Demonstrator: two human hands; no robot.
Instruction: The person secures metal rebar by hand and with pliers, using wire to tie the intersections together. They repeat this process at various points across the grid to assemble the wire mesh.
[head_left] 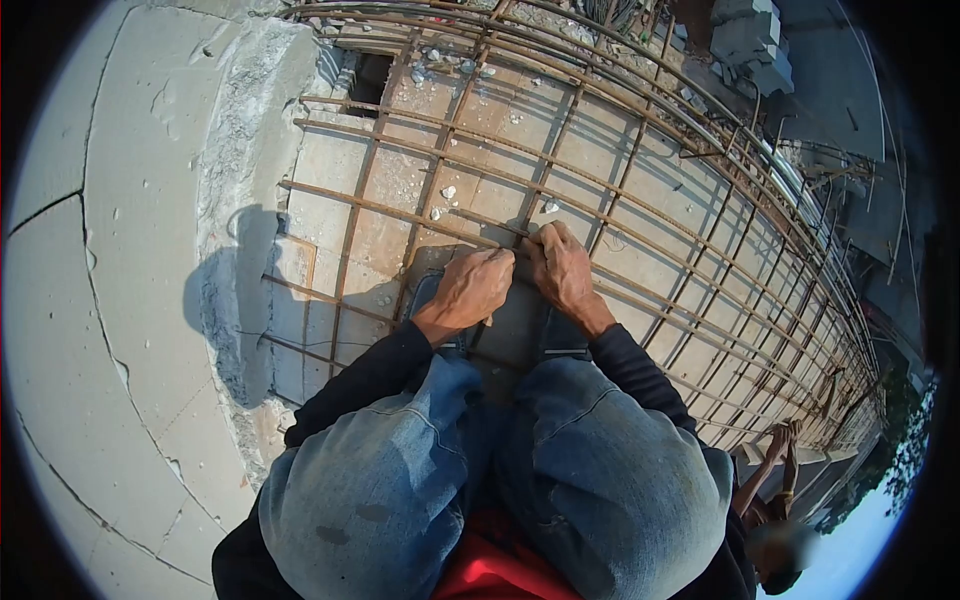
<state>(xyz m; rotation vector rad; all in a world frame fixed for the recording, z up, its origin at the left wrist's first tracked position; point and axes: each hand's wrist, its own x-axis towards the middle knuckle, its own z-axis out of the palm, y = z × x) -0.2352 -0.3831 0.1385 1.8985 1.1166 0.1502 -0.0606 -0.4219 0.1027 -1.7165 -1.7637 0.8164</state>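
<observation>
- Head view, nearest: red cloth (505, 572) b/w the bent knees in blue jeans (620, 480), below both hands; dark patches on L leg.
- Shoes (565, 335) just below/under the hands, partly hidden.
- L hand (470, 288): fingers curled nearly closed, tips at a crossing of the rebar grid (555, 160); can't tell what's inside the grip.
- R hand (563, 268): also curled nearly closed, just beside L hand, w/ a small gap; knuckles up, contents hidden.
- Rebar grid: rusty bars under & around both hands, running ahead and far out to the R, above pale panels (420, 185).
- Loose rubble bits (448, 192) on panels, just ahead of hands.
- Concrete ledge (130, 250) L of hands, w/ rough edge, cracks & person's shadow (235, 300).
- Dark opening (370, 80) ahead-L.
- Co-worker (775, 540) well off to R, hands raised at grid's edge.
- Farthest: blocks (750, 45) ahead-R; greenery (908, 440) & sky far R.
</observation>
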